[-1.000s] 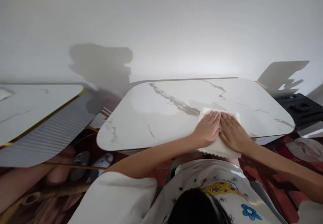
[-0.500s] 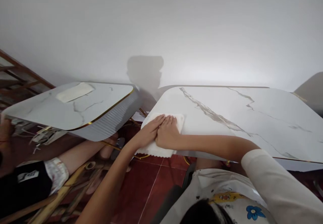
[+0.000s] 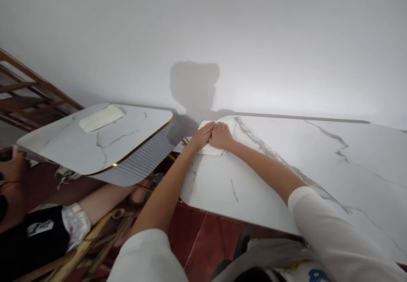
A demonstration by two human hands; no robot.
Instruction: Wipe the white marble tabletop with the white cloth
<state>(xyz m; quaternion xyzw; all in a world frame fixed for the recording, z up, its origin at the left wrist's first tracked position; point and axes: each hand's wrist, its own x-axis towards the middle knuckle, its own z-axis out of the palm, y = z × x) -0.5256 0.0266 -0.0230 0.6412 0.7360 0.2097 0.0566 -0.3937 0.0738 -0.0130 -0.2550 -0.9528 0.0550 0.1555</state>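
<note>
A white cloth (image 3: 213, 149) lies spread on the far left corner of the white marble-patterned table (image 3: 254, 199). On top of it my left hand (image 3: 202, 136) rests open, its fingers stretched forward. My right hand (image 3: 220, 135) presses down close beside it, also flat and open, the two hands touching at the fingers. The cloth sticks out around both hands, and their palms are hidden from above.
To the left stands a second marble-patterned table (image 3: 66, 146) with a folded white cloth (image 3: 101, 118) on it. Another person's legs (image 3: 106, 201) and hand (image 3: 14, 167) are beside it. Wooden chair parts (image 3: 92, 244) sit lower left. A white wall (image 3: 270, 40) rises behind.
Both hands have slid the cloth away from me, from the table's near left edge to its far left corner. My arms are stretched further out, and the view has shifted slightly.
</note>
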